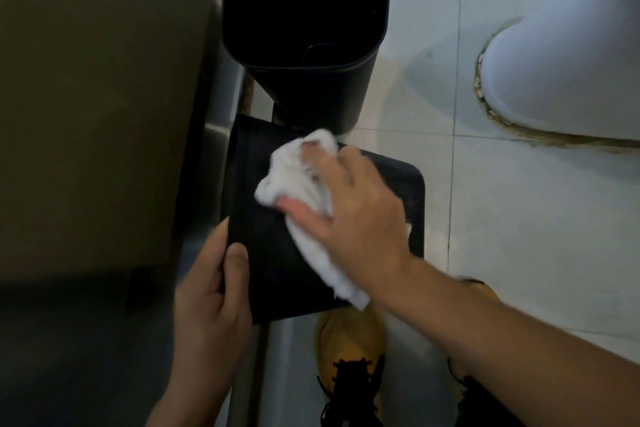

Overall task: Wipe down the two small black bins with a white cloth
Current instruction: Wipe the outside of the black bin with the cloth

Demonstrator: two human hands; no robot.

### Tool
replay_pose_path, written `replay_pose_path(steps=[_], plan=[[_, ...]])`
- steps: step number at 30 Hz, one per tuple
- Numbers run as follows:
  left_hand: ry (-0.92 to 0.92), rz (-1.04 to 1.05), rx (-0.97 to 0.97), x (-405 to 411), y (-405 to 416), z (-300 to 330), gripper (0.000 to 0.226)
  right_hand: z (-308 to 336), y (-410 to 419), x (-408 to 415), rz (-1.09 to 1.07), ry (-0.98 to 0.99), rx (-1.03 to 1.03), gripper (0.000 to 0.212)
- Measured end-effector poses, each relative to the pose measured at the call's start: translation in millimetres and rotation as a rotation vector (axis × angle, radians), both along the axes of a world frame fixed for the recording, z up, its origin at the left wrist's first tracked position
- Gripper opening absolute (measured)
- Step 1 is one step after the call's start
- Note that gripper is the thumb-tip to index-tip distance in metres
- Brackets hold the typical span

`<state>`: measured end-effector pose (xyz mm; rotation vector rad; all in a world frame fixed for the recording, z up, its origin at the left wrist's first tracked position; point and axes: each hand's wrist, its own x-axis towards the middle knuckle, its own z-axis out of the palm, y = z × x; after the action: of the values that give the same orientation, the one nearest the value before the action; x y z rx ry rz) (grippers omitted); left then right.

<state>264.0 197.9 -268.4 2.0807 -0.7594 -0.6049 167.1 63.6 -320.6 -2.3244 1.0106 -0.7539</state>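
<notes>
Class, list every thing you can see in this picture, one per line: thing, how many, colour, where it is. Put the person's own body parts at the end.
held bin: 1, black, tipped on its side at centre, being wiped
standing bin: 1, black, upright on the floor at top centre, open top
cloth: 1, white, bunched on the held bin's side, under the right hand
toilet base: 1, white, on the floor at upper right, stained seal round its foot
floor tiles: many, pale grey-white, right half
shoes: 2, tan-yellow with black laces, bottom centre; one mostly hidden by the arm
panel: 1, brown-olive, left side
left hand: 1, grips the held bin's near edge
right hand: 1, holds the cloth against the bin
</notes>
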Motion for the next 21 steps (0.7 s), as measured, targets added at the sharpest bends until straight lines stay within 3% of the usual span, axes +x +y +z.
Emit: replay_pose_path(steps=[5, 9, 11, 15, 18, 21], plan=[[0.0, -0.012, 0.032, -1, -1, 1, 0.044, -21, -68, -38, -0.357, 0.088, 0.324, 0.049], [-0.008, -0.013, 0.066, 1, -3, 1, 0.045, -1, -26, -58, -0.298, -0.126, 0.361, 0.05], [-0.036, -0.011, 0.063, 0, -3, 0, 0.041, 12, 15, -51, -0.12, -0.144, 0.294, 0.055], [0.01, -0.002, 0.068, 4, 0, -2, 0.027, 0, 44, -33, 0.25, -0.114, -0.037, 0.062], [-0.059, -0.035, 0.043, 3, 0, 2, 0.028, -19, 20, -30, 0.117, -0.043, -0.138, 0.058], [-0.051, -0.028, 0.025, 1, 0, 1, 0.034, -34, -29, -41, -0.135, 0.069, -0.028, 0.058]])
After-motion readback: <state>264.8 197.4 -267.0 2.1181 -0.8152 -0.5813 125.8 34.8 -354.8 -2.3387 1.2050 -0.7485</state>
